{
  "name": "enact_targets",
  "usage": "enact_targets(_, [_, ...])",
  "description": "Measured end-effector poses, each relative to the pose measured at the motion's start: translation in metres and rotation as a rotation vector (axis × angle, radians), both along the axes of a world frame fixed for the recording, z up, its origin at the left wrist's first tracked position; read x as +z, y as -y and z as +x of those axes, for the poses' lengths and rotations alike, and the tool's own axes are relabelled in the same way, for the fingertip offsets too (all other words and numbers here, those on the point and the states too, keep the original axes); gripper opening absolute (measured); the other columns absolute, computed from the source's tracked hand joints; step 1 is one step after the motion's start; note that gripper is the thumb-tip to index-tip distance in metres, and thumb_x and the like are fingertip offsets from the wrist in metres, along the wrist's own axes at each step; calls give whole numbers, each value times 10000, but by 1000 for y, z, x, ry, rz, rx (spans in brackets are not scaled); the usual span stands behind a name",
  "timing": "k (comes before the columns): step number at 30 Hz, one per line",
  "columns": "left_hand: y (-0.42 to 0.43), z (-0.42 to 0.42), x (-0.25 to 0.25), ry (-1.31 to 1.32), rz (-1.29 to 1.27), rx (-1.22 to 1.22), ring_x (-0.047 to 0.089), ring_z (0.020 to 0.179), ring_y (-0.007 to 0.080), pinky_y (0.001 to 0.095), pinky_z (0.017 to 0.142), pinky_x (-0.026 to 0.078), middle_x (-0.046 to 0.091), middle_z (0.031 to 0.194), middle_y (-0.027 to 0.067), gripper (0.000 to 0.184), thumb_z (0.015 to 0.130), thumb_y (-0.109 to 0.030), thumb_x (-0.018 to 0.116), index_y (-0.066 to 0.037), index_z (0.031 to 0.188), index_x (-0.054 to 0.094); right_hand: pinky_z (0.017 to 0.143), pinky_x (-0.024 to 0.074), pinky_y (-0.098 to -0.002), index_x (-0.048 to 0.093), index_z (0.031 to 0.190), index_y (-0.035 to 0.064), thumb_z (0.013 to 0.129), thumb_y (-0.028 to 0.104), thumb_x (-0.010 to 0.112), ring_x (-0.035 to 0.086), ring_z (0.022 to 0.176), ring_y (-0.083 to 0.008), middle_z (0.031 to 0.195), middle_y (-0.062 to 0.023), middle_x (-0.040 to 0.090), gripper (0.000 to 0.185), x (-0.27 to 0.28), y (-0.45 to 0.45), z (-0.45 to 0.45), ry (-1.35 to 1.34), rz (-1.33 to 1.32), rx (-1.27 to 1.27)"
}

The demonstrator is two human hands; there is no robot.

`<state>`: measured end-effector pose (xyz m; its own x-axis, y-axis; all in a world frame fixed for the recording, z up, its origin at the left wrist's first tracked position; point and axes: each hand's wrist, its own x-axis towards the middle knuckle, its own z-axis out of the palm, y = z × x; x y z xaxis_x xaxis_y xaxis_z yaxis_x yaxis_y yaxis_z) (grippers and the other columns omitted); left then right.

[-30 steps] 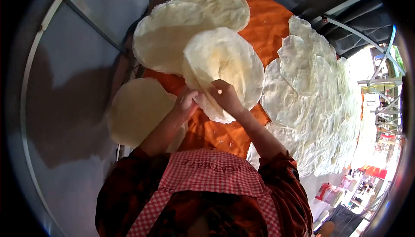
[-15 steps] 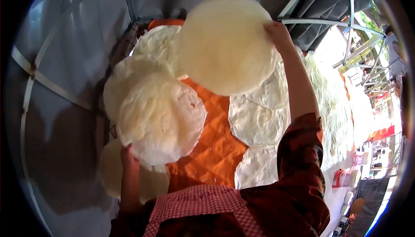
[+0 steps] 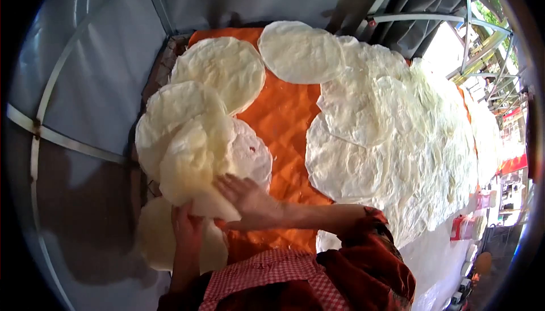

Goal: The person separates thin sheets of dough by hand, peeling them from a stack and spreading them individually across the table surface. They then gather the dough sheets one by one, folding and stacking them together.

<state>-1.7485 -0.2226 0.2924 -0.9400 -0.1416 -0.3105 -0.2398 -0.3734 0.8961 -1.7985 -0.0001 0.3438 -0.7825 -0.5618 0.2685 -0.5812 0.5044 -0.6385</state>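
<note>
Several thin, pale round flatbreads lie on an orange cloth (image 3: 281, 124). My left hand (image 3: 187, 220) pinches the near edge of one flatbread (image 3: 196, 166) in the left pile, and this sheet is bent and lifted in folds. Beside it, my right hand (image 3: 244, 200) reaches across with fingers stretched out, against or just over the folded edge; exact contact is hard to tell. Under my left wrist lies another flatbread (image 3: 156, 237). A further flatbread (image 3: 301, 53) rests flat at the far middle.
Overlapping flatbreads (image 3: 397, 158) cover the right side. Grey tarp walls (image 3: 85, 186) and metal frame poles (image 3: 85, 141) stand at the left and back. Red-and-white packages (image 3: 462, 227) sit at the lower right.
My right hand has let go of the large flatbread it held up at the far side and swung back to my left hand. The left-hand sheet is now folded, its edge nearer me.
</note>
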Motion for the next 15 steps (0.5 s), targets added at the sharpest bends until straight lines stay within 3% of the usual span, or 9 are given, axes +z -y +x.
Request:
enact_targets(1, [-8,-5,14,-43,96,-10,528,1085,237,361,887,463,528,1207,105,401,875,-127,537,-39,1259,462,843,481,-403,470,1258,16,780,177,627,574,1003,-368,1191,-233,533,529,-8,16,16,-200,106,-62])
enact_targets(3, [-28,-23,54,-149,297,-18,528,1079,229,350,899,454,532,1196,115,369,895,-137,533,-29,1242,470,712,497,-378,497,1206,3,774,117,608,613,877,-331,1064,-208,593,461,-21,16,-6,-50,145,-40])
enact_targets(4, [-36,-28,60,-208,238,-38,529,1075,220,343,906,447,535,1191,117,352,902,-145,530,-24,1229,478,647,505,-366,511,1180,-4,771,87,599,633,814,-312,1001,-196,622,428,-20,13,-27,24,167,-25])
enact_targets(5, [-41,-31,65,-266,177,-51,531,1071,212,336,913,440,538,1186,118,337,910,-154,528,-19,1215,485,524,467,-346,564,1048,-34,753,58,599,627,662,-220,795,-119,644,311,20,-8,-47,79,181,-121])
enact_targets(8, [-31,-23,46,-385,-61,-157,538,1058,192,324,922,429,551,1171,115,306,907,-157,551,-6,1170,511,613,496,-294,630,904,-45,820,70,540,605,703,-129,802,-90,650,169,49,-99,-107,354,-526,-316])
enact_targets(10, [-25,-10,5,-344,-162,-234,543,1049,181,320,921,429,565,1151,105,280,891,-150,585,-8,1127,536,672,495,-260,637,992,-22,823,40,550,602,775,-117,858,-68,658,201,92,-148,-112,354,-429,-631])
enact_targets(13, [-45,15,-44,-224,-333,-364,566,1009,228,342,892,442,583,1082,107,250,842,-99,643,-34,1070,562,704,489,-277,630,1022,-25,781,35,590,593,780,-140,869,-66,660,252,65,-238,-117,135,-412,-809])
enact_targets(14, [-55,20,-62,-350,-468,-390,560,1009,248,360,889,436,574,1082,109,240,836,-98,638,-41,1057,564,773,486,-314,596,1089,-14,761,39,621,602,880,-196,998,-102,644,334,45,-279,-120,-19,-94,-786])
enact_targets(15, [-64,24,-81,-476,-606,-422,553,1009,268,378,886,431,565,1082,111,230,829,-97,633,-48,1043,566,843,470,-337,530,1177,9,723,52,681,577,1007,-239,1122,-131,590,481,15,-302,-116,-107,-130,-860])
